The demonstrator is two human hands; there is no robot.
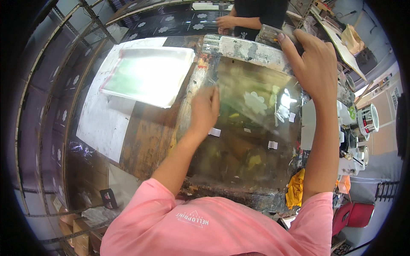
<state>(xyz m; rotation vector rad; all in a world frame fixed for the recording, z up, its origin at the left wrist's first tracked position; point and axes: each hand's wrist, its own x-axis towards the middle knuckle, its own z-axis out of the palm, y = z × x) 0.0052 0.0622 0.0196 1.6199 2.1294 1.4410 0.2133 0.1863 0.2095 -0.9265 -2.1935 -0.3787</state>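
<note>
Just beyond the pink shirt, beside the right forearm, lies a crumpled yellow cloth, and between both arms a see-through panel bearing a pale flower shape sits in a paint-stained frame. By its left edge is the blurred left hand, fingers curled, pinching what I cannot tell; the right hand, thumb parted from fingers, meets a grimy block at the far right corner, its grip unclear. Farther off, another person's hands are beside a dark flower-patterned surface.
</note>
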